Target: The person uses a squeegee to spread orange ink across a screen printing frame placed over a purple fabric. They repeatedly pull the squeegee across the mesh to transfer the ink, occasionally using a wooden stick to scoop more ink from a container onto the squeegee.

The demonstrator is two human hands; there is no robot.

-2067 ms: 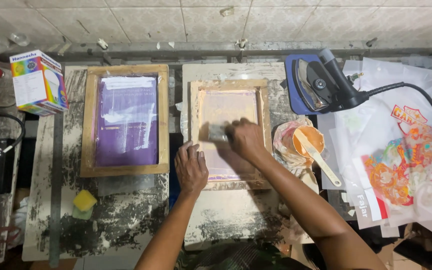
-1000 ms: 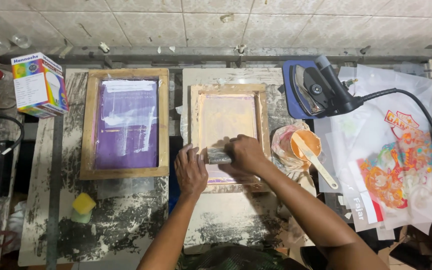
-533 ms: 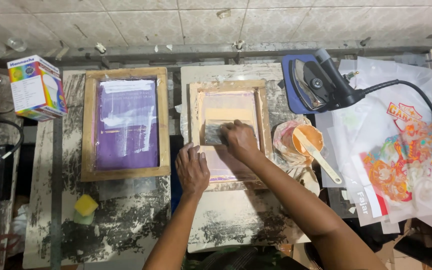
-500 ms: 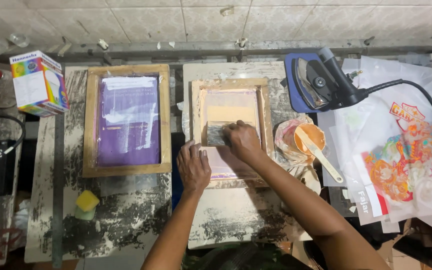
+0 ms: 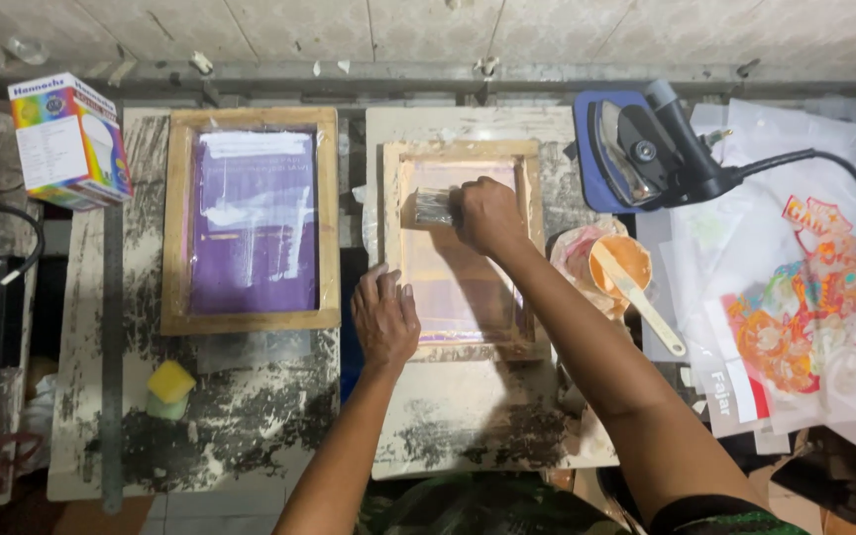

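— Frame [image 5: 463, 248], the small wooden one with the pale screen: where does it lie?
— Flat on the counter [image 5: 468, 416], just right of a bigger frame [image 5: 250, 220] with a purple screen.
— And the hands?
— The right hand [image 5: 487, 213] grips a scraper [image 5: 435, 206] on the screen's upper part. The left hand [image 5: 384, 319] lies flat, fingers spread narrowly, on the lower left corner.

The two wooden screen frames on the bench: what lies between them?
In the head view, between the purple-screened frame and the pinkish frame runs a dark gap between two paint-stained boards, with crumpled white scraps in it.
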